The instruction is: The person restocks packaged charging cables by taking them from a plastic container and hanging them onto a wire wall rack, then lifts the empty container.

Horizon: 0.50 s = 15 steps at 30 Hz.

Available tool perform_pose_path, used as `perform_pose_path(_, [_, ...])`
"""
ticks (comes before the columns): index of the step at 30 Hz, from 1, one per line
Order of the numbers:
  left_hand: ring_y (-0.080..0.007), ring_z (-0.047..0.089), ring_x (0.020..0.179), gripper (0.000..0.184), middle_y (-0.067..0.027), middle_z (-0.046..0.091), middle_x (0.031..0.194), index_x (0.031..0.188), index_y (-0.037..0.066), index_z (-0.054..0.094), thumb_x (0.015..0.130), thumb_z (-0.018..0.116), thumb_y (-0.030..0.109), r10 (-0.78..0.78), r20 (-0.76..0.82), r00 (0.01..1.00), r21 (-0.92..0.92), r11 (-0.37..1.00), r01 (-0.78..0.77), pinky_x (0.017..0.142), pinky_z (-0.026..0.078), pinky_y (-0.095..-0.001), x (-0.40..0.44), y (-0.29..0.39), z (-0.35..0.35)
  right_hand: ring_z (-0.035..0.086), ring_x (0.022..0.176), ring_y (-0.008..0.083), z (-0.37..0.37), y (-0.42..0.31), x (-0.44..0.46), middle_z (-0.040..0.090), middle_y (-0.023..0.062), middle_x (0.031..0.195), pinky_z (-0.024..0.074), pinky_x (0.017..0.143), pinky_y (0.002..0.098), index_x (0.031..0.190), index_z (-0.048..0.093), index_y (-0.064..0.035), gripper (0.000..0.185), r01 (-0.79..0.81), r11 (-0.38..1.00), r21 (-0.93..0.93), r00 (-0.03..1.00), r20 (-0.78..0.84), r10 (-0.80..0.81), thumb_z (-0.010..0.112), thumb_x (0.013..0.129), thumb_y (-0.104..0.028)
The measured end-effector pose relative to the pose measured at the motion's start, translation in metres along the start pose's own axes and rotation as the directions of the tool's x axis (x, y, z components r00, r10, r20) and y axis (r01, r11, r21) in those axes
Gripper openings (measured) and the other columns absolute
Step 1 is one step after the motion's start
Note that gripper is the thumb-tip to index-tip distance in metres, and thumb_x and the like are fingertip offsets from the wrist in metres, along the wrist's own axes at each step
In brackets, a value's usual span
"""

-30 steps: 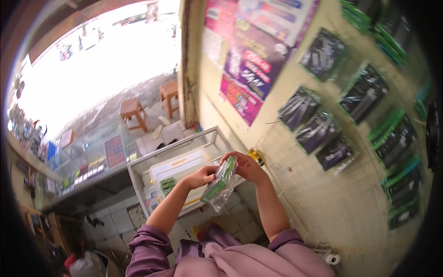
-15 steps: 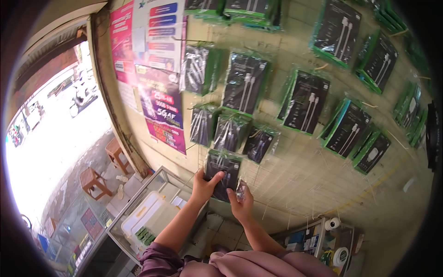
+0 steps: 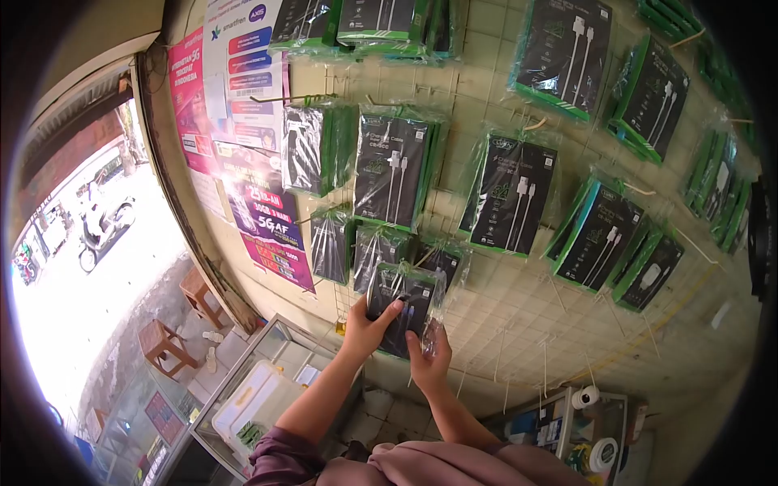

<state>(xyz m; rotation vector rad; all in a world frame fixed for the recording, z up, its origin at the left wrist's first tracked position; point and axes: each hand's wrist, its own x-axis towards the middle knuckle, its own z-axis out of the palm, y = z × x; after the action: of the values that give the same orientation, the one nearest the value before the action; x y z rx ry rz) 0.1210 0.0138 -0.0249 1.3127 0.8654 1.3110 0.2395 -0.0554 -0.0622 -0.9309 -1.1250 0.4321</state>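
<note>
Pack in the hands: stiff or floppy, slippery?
The pack is probably stiff; its black face looks flat. The wrapper is glossy plastic, so it may slide somewhat. Its loose edge, crinkled beside the pack, would likely flop.

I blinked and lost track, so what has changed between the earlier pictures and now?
The left hand and right hand have moved the plastic-wrapped pack from near the glass case to in front of the hanging packs, its dark face now showing. The view has swung toward the wall. Both hands still hold the pack; the stools stand as before.
</note>
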Motion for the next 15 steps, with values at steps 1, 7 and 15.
perform_pose_path(1, [-0.0090, 0.063, 0.076, 0.032, -0.0056, 0.071, 0.087, 0.102, -0.002, 0.068, 0.088, 0.077, 0.025, -0.014, 0.011, 1.000, 0.011, 1.000, 0.014, 0.069, 0.052, -0.0265, 0.001, -0.003, -0.002, 0.065, 0.087, 0.0100, -0.001, -0.001, -0.001, 0.070, 0.0083, 0.096, 0.0503, 0.073, 0.0250, 0.113, 0.059, 0.0026, 0.024, -0.001, 1.000, 0.001, 1.000, 0.000, 0.001, 0.068, 0.092, -0.005])
perform_pose_path(7, [-0.0088, 0.064, 0.077, 0.034, -0.0058, 0.072, 0.088, 0.105, -0.003, 0.067, 0.087, 0.078, 0.024, 0.014, 0.057, 0.998, -0.040, 0.999, -0.012, 0.069, 0.053, -0.0265, -0.002, -0.011, -0.002, 0.066, 0.089, 0.0119, -0.007, -0.001, -0.010, 0.071, 0.0113, 0.098, 0.0515, 0.074, 0.0270, 0.113, 0.059, 0.0024, 0.025, -0.053, 0.998, -0.043, 0.998, 0.021, 0.054, 0.069, 0.091, -0.006])
perform_pose_path(15, [-0.0103, 0.064, 0.079, 0.036, -0.0074, 0.072, 0.088, 0.105, -0.003, 0.065, 0.086, 0.079, 0.025, -0.051, 0.071, 0.996, -0.002, 0.999, 0.051, 0.070, 0.053, -0.0286, 0.017, -0.024, 0.008, 0.064, 0.088, 0.0117, -0.009, 0.018, 0.000, 0.069, 0.0094, 0.099, 0.0512, 0.071, 0.0263, 0.115, 0.058, 0.0023, 0.025, -0.120, 0.993, -0.006, 0.993, -0.017, 0.120, 0.067, 0.093, -0.006])
